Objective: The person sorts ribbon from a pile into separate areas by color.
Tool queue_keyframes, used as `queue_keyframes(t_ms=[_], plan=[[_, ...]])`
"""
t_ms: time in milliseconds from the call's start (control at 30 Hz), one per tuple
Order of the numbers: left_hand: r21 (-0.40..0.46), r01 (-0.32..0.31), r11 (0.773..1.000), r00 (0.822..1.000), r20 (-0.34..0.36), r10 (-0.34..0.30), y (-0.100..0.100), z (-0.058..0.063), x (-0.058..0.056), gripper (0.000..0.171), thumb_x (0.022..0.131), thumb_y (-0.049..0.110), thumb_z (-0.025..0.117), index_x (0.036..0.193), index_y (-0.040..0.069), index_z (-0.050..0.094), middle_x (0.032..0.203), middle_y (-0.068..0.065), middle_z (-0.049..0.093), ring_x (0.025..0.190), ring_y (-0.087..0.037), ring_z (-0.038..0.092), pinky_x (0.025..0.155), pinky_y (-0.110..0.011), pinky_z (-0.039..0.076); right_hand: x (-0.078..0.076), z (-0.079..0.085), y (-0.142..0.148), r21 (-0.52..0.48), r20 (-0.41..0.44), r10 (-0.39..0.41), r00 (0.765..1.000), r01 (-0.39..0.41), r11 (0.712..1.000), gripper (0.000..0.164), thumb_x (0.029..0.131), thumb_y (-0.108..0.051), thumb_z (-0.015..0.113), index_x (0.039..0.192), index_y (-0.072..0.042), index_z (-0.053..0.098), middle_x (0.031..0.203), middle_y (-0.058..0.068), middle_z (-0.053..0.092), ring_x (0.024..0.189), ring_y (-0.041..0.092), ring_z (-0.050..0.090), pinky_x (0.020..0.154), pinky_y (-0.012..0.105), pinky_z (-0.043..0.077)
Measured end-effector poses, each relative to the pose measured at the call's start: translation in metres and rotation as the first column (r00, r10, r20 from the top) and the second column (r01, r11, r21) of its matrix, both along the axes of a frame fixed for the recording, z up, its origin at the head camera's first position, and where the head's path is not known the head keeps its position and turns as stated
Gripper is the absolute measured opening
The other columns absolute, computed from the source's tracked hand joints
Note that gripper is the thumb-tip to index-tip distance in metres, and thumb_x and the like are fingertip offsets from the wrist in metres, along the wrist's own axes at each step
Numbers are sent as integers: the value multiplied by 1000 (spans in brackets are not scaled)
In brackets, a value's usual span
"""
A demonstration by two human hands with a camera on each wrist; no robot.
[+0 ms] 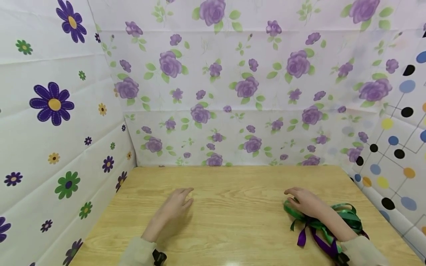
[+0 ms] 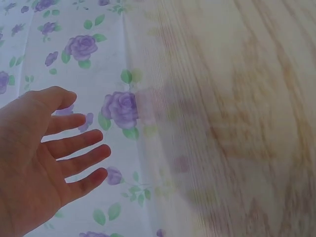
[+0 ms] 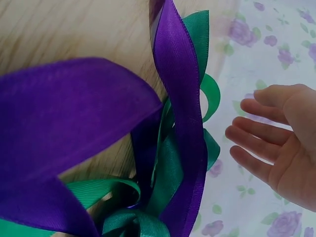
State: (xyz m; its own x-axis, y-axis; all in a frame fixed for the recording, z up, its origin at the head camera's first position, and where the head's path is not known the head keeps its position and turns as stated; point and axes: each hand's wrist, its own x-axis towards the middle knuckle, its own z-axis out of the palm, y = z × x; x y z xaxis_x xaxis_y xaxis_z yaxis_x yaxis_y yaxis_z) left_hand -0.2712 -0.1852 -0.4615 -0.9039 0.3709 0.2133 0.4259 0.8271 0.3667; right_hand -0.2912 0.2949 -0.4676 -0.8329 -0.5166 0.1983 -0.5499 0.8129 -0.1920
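All fingers relaxed and empty, our right hand (image 1: pixel 307 202) hovers above tangled ribbons (image 1: pixel 352 220), our left hand (image 1: pixel 175 205) well apart.

White left-hand cloth with purple, green and yellow daisies (image 1: pixel 61 138): no readable lettering or number
White rear cloth with purple roses and green leaves (image 1: pixel 229 98): none readable
White right-hand cloth with coloured dots joined by thin grey lines (image 1: pixel 397 177): none readable
Pale wood-grain desk (image 1: pixel 239 221): none readable
Loose bundle of glossy green and purple ribbons (image 1: pixel 350 218): none readable
Pale fabric sleeves (image 1: pixel 364 252): none readable
Small black objects at the wrists (image 1: pixel 159 257): too small to tell of any marking
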Motion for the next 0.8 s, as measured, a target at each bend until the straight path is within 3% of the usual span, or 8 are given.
queue_keyframes(t_ms=[167,400,567,800], plan=[[16,-16,1000,1000,20,15,7,1,3,41,98,20,57,134,-1,53,131,-20,59,122,-38,55,98,-49,48,-2,2,-1,3,18,13,1000,-13,1000,22,91,-9,64,112,-1,66,108,16,69,73,12,65,61,23,51],[70,-34,997,994,103,26,22,2,13,40,98,20,55,131,-3,55,131,-21,59,121,-39,56,97,-51,48,-3,-2,-2,30,35,33,999,-34,999,19,88,-9,68,107,-3,69,101,10,71,78,18,67,63,25,52],[54,14,998,995,100,-19,33,5,16,36,99,22,55,125,-2,60,126,-19,63,117,-36,59,94,-49,50,-7,-8,-2,47,49,53,997,-55,997,18,88,-11,69,105,-4,69,97,9,71,75,16,65,61,23,50],[63,93,994,977,185,-103,47,2,16,35,100,24,53,124,0,62,123,-16,65,110,-32,64,88,-44,53,-17,-15,-2,127,6,35,999,-36,991,14,85,-8,72,99,-5,71,92,8,70,78,21,64,65,29,52]])
